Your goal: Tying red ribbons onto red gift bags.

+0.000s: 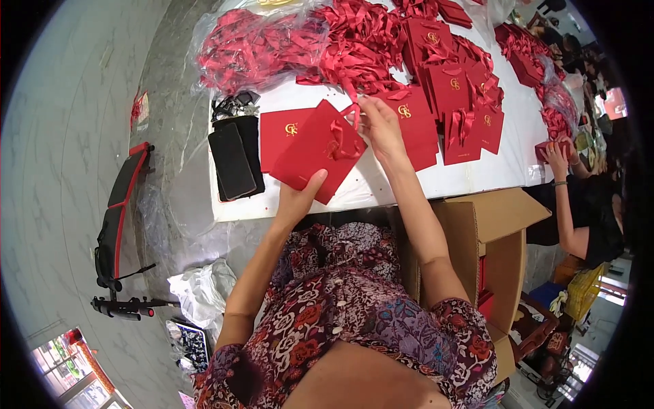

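My left hand [298, 202] grips the lower edge of a small red paper gift bag [306, 146] with gold print, thumb on its front. The bag is tilted over the near edge of the white table. By its upper right corner, my right hand [383, 133] has its fingertips closed on a red satin ribbon [350, 92] that runs up toward the heap behind. A looped ribbon [343, 142] lies across the front of the bag. Partly under the held bag lies another red gift bag [278, 126], flat on the table.
A big heap of red ribbons [272, 51], partly in clear plastic, covers the table's far side. Ribboned red bags [460, 88] stand to the right. A black phone [231, 160] lies left. An open carton [507, 221] is at my right; beyond, a co-worker's hand [557, 160] holds something red.
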A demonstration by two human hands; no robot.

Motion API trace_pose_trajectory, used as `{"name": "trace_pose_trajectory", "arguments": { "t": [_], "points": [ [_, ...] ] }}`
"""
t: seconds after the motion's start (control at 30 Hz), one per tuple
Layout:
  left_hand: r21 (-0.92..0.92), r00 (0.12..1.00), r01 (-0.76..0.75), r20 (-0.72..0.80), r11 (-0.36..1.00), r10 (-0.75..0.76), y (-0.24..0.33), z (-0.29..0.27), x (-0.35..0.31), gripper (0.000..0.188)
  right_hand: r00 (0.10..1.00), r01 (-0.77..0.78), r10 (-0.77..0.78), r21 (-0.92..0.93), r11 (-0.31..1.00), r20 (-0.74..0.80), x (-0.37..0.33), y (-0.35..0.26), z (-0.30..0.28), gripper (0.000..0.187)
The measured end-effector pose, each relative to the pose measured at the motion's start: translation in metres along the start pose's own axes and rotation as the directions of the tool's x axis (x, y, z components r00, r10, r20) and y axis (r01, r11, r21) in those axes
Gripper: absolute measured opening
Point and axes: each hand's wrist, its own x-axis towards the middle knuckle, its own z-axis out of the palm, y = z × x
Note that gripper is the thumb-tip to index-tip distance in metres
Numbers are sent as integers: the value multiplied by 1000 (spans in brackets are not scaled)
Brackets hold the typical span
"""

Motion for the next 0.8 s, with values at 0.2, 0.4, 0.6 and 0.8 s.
{"name": "trace_pose_trajectory", "arguments": {
  "t": [0.2,0.4,0.6,0.8],
  "points": [
    [60,992,-124,-21,990,125,11,-8,-1,33,970,238,-241,-182,954,7,53,-5,-6,16],
    [627,836,-492,148,604,528,40,-12,20,57,914,406,-373,-331,852,160,74,-5,-30,17],
    [879,890,-370,244,299,385,-2,-10,17,66,749,417,-537,-906,-74,388,67,-12,-24,14],
    [896,920,-371,321,242,224,-22,7,7,74,825,210,-349,-814,-542,445,84,20,0,21]
  ]
}}
